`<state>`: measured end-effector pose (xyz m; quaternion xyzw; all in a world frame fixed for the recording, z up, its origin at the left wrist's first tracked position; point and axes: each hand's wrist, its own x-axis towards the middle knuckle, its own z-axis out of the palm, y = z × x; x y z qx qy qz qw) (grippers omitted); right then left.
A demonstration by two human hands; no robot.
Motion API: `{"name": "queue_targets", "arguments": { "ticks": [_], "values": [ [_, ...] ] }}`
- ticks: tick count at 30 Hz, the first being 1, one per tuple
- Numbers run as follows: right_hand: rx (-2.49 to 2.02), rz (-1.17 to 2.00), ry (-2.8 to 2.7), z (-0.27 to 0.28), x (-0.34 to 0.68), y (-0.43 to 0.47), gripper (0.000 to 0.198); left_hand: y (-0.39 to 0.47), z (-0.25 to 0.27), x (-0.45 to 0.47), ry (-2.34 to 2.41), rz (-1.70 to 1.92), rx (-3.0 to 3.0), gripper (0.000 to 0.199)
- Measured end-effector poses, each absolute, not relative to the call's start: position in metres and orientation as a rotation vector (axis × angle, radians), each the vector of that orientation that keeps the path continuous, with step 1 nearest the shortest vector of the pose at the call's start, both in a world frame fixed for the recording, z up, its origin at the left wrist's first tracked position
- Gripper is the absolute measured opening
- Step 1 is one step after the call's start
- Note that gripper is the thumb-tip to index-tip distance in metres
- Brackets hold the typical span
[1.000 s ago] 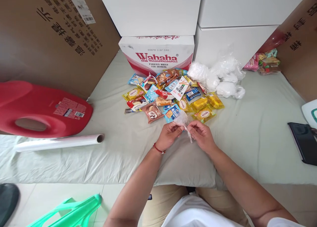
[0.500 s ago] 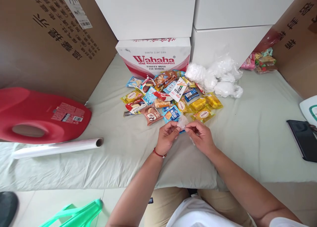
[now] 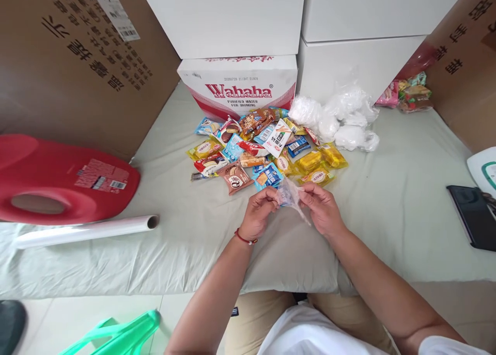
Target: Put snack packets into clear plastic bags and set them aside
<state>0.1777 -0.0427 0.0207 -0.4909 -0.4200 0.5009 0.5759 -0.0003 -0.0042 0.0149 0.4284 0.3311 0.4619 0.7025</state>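
Observation:
A thin clear plastic bag [image 3: 291, 194] is stretched between my two hands just in front of the snack pile. My left hand [image 3: 260, 210], with a red cord on its wrist, pinches the bag's left side. Fingers of my right hand [image 3: 320, 207] are closed on its right side, and a loose end hangs down between them. Right behind the bag lie a blue snack packet [image 3: 268, 176], a brown snack packet [image 3: 234, 178] and several yellow-wrapped snacks [image 3: 316, 176]. Whether anything sits inside the bag I cannot tell.
Crumpled clear plastic bags [image 3: 341, 120] lie right of the pile, before white boxes. Behind it stands a Wahaha water carton [image 3: 240, 86]. Leftward are a red jug [image 3: 77, 179] and a plastic film roll [image 3: 89, 232]. A phone [image 3: 470, 215] lies far right; a green bag [image 3: 116, 334] is below.
The plastic bag, bunched up before, is now spread wider between my fingers. My right hand has moved slightly right, away from the left. The snack pile looks the same.

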Motion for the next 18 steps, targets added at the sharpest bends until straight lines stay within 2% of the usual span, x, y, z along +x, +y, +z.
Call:
{"name": "queue_targets", "arguments": {
  "ticks": [3, 8, 11, 14, 15, 18],
  "values": [
    [-1.142, 1.289, -0.814, 0.026, 0.185, -0.04, 0.037, 0.002, 0.021, -0.004, 0.746, 1.093, 0.81, 0.013],
    [-1.13, 1.319, -0.682, 0.03, 0.193, -0.036, 0.035, 0.013, 0.026, -0.011, 0.804, 1.17, 0.615, 0.02],
    [-1.149, 1.278, -0.712, 0.03, 0.192, -0.036, 0.036, 0.009, 0.032, -0.012, 0.808, 1.092, 0.574, 0.034],
    [-1.149, 1.276, -0.762, 0.032, 0.189, -0.038, 0.038, -0.003, 0.041, -0.015, 0.807, 0.973, 0.534, 0.061],
    [-1.142, 1.281, -0.772, 0.033, 0.188, -0.039, 0.038, -0.008, 0.044, -0.016, 0.836, 0.935, 0.542, 0.064],
    [-1.108, 1.305, -0.757, 0.034, 0.188, -0.04, 0.038, -0.023, 0.044, -0.017, 0.985, 0.857, 0.62, 0.054]
  ]
}}
